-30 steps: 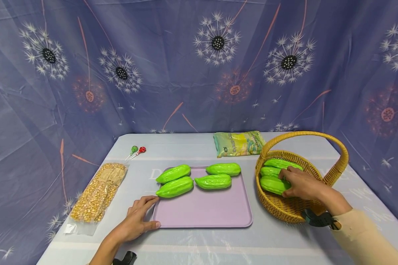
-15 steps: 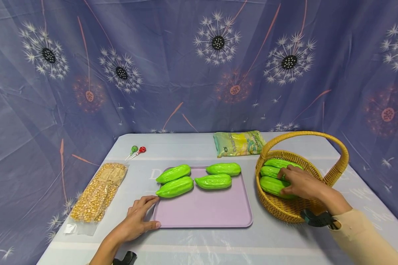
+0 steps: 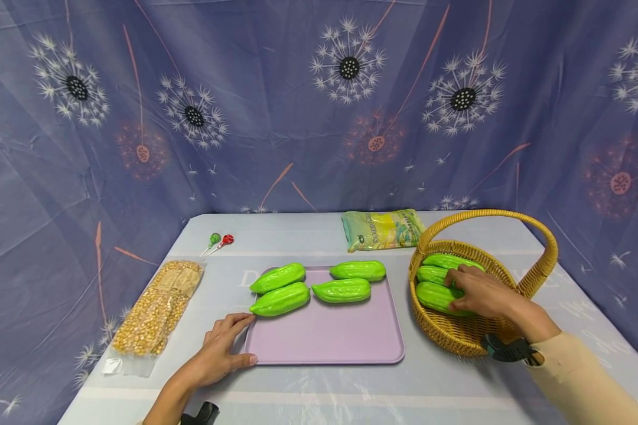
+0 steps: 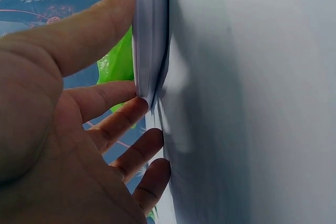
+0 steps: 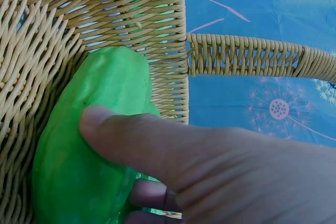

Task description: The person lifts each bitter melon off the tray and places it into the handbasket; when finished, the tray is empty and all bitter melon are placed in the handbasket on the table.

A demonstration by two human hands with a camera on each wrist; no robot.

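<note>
The right hand [image 3: 481,292] reaches into a wicker basket [image 3: 449,348] and grips the nearest green bitter melon [image 3: 437,297]. In the right wrist view the thumb presses one side of this bitter melon [image 5: 89,145], with curled fingers partly hidden behind it. Two more bitter melons [image 3: 449,261] lie beyond it in the basket. On the left, the left hand [image 3: 220,351] touches the left edge of a lilac tray [image 3: 329,336]. Its thumb and fingertips rest along the tray's rim [image 4: 149,35], fingers relaxed. Several bitter melons [image 3: 280,300] lie on the tray's far half.
A bag of corn kernels [image 3: 156,310] lies at the table's left. Behind it are a green lollipop [image 3: 215,239] and a red lollipop [image 3: 227,239]. A green-yellow packet [image 3: 384,230] lies at the back. The basket's tall handle [image 3: 489,213] arches above its opening.
The right hand's fingers have settled on the nearest bitter melon, which has shifted slightly in the basket. The left hand and tray have stayed in place.
</note>
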